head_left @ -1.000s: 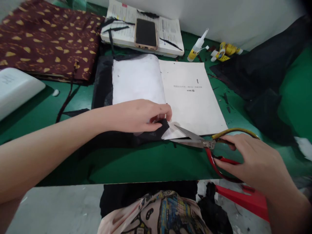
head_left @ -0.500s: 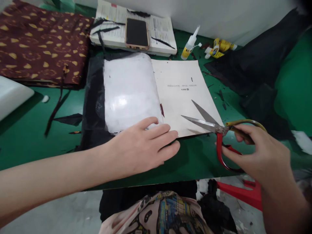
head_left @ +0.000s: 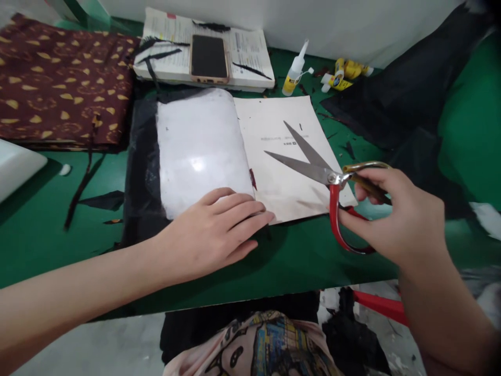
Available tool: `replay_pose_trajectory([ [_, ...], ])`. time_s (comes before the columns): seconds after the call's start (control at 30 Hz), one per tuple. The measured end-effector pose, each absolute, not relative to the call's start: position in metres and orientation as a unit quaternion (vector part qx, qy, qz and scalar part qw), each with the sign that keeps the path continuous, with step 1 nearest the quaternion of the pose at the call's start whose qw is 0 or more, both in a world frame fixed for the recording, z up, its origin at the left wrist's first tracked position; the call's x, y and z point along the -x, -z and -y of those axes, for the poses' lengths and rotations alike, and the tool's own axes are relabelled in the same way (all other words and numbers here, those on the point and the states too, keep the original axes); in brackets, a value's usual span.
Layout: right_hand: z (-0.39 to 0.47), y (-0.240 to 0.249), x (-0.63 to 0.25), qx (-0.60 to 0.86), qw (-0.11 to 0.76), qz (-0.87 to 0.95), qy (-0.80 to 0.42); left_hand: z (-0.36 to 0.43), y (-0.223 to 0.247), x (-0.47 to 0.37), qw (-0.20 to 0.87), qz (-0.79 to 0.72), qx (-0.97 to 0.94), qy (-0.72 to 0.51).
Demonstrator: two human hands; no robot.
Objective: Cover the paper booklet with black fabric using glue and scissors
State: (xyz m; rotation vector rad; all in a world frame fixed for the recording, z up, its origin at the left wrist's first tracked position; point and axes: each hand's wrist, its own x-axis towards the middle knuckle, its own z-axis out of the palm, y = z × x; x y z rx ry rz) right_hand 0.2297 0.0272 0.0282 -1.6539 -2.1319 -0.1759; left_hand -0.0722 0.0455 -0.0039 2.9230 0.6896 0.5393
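Scissors (head_left: 334,178) with one red and one yellowish handle are in my right hand (head_left: 407,219); their blades stand apart above the cream page (head_left: 282,183). My left hand (head_left: 219,230) lies with outstretched fingers over the lower edge of a glossy white sheet (head_left: 199,141), near where it meets the cream page. What the fingertips touch is partly hidden. Sheet and page form an open book-like piece, with black covering material (head_left: 141,172) extending beyond its left side. A small dark red scrap (head_left: 252,178) sits at the fold.
Behind the piece, a phone (head_left: 209,57) rests on a thick open book (head_left: 250,47) with black scraps. A glue bottle (head_left: 293,70), yellow tubes (head_left: 344,73) and black cloth (head_left: 391,94) occupy the back right. A maroon patterned cloth (head_left: 62,83) lies left on the green table (head_left: 305,266).
My right hand has brought the scissors left and upward over the cream page, blades still apart. My left hand's fingers have drawn closer together at the lower edge. The view has shifted slightly.
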Motion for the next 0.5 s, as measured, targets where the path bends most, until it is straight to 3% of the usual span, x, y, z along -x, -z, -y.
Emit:
replay_pose_trajectory([
  [0.3,-0.087,-0.007,-0.196,0.576,0.245,0.779,-0.029,-0.048,0.008,0.073,0.179,-0.291,-0.907,-0.247],
  [0.5,-0.098,0.013,-0.195,0.576,0.243,0.775,-0.089,-0.05,0.011,0.074,0.116,-0.352,-0.899,-0.233],
])
